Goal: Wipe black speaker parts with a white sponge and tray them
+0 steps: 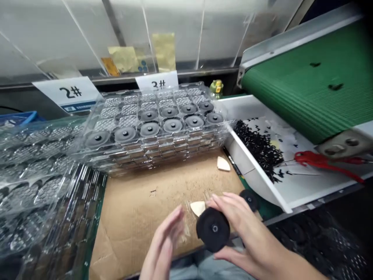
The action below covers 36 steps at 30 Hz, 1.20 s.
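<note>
Low over the cardboard sheet (pixel 136 202) on the desk, the right hand (pixel 247 233) pinches a black disc (pixel 213 229) by its rim between thumb and fingers, while the blurred left hand (pixel 163 245) hovers flat and empty just beside it, with a second disc (pixel 250 199) lying just behind.

Two white paper signs lean at the back behind the stacked clear trays: the left sign (pixel 67 93) reads "2#", with a blue strip beneath too blurred to read; the other sign (pixel 157 81) reads "3#".
</note>
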Available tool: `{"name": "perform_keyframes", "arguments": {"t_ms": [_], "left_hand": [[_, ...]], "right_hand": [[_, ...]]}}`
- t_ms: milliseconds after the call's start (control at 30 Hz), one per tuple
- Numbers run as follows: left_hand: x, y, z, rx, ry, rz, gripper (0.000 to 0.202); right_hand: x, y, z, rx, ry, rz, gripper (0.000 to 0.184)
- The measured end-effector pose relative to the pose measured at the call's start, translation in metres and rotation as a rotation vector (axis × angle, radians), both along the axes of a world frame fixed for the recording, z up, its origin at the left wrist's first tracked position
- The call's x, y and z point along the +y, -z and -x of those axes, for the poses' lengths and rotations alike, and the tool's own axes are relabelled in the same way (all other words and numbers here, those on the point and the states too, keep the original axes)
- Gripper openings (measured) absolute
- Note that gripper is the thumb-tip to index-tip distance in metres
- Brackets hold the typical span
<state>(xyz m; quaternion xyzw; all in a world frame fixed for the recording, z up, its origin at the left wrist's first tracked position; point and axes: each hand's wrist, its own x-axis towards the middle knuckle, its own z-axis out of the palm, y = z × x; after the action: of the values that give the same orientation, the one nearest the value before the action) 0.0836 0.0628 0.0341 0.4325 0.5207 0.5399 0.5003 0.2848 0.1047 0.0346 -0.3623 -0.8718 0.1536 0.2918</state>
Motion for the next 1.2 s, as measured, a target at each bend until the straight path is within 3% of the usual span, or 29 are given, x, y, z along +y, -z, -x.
{"name": "perform_keyframes", "arguments": {"t_ms": [67,167,333,500,567,633,700,800,867,967,1067,1133,1200], "left_hand": [[0.006,0.006,-0.007,-0.292,0.089,0.29,0.042],[0.015,0.013,-0.011,-0.737,0.207,0.625,0.045],[0.02,0.016,-0.003,-0.873,0.241,0.727,0.047],[0.017,0.018,0.005,-0.805,0.285,0.745,0.058],[0.011,0.026,0.006,-0.672,0.233,0.653,0.058],[0.0,0.038,0.007,-0.422,0.119,0.408,0.056],[-0.01,0.051,0.012,-0.068,0.023,0.066,0.062],[-0.019,0.065,0.024,0.466,0.118,-0.339,0.071],[-0.021,0.068,0.03,0.641,0.211,-0.449,0.073],[-0.025,0.066,0.032,0.646,0.225,-0.441,0.074],[-0.032,0.062,0.029,0.529,0.195,-0.31,0.071],[-0.034,0.057,0.029,0.303,0.11,-0.1,0.064],[-0.032,0.05,0.032,-0.059,0.016,0.158,0.054]], "right_hand": [[-0.006,0.018,0.019,0.054,0.002,0.096,0.095],[-0.011,0.03,0.039,0.119,0.011,0.249,0.095],[-0.015,0.034,0.051,0.237,0.041,0.451,0.097],[-0.015,0.035,0.057,0.273,0.03,0.524,0.091],[-0.017,0.039,0.06,0.287,0.072,0.571,0.082],[-0.019,0.045,0.065,0.334,0.183,0.657,0.069],[-0.022,0.052,0.069,0.408,0.269,0.785,0.062],[-0.028,0.056,0.075,0.534,0.186,1.022,0.061],[-0.032,0.054,0.08,0.616,0.065,1.192,0.063],[-0.037,0.046,0.084,0.652,-0.019,1.327,0.071],[-0.036,0.04,0.08,0.556,-0.056,1.262,0.074],[-0.03,0.04,0.072,0.489,-0.14,1.212,0.073],[-0.02,0.046,0.06,0.389,-0.079,1.082,0.063]]}}
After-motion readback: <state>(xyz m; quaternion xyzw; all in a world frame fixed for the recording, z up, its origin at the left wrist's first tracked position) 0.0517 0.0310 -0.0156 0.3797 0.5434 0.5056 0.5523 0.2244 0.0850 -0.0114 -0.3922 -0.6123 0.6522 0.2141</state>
